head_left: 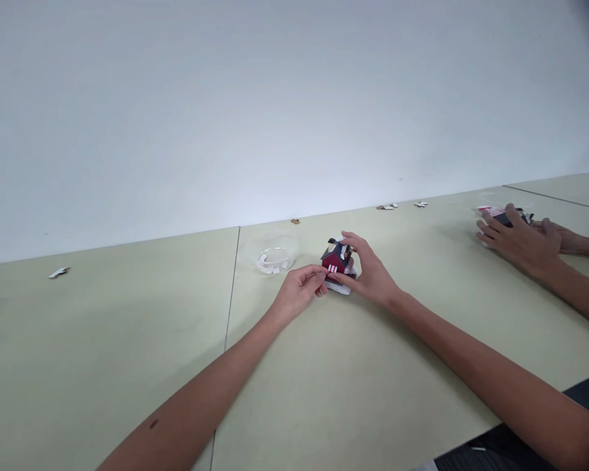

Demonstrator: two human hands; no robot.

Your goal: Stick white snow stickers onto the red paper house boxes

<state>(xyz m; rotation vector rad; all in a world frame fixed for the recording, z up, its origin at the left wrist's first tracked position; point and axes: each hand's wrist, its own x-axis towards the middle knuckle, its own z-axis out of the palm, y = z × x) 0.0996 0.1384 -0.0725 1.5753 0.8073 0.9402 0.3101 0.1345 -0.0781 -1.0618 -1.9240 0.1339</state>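
Note:
A small model house (334, 261) with dark red walls, a dark roof and a white base stands on the table. Thumb and fingers of my right hand (370, 271) grip it from the right side, one finger reaching up over the roof. At its lower left, my left hand (299, 291) has its fingertips pinched together against the wall. Whatever lies between those fingertips is too small to make out. Just left of the house sits a clear plastic bowl (273, 252) with several small white and reddish pieces inside.
Small scraps lie along the wall: a brown one (295, 221), a little heap (387, 207) and a white one (421, 204). Another scrap (59, 273) is at far left. On the right, a co-worker's hands (525, 242) handle a similar dark model (505, 218). Seams cross the table.

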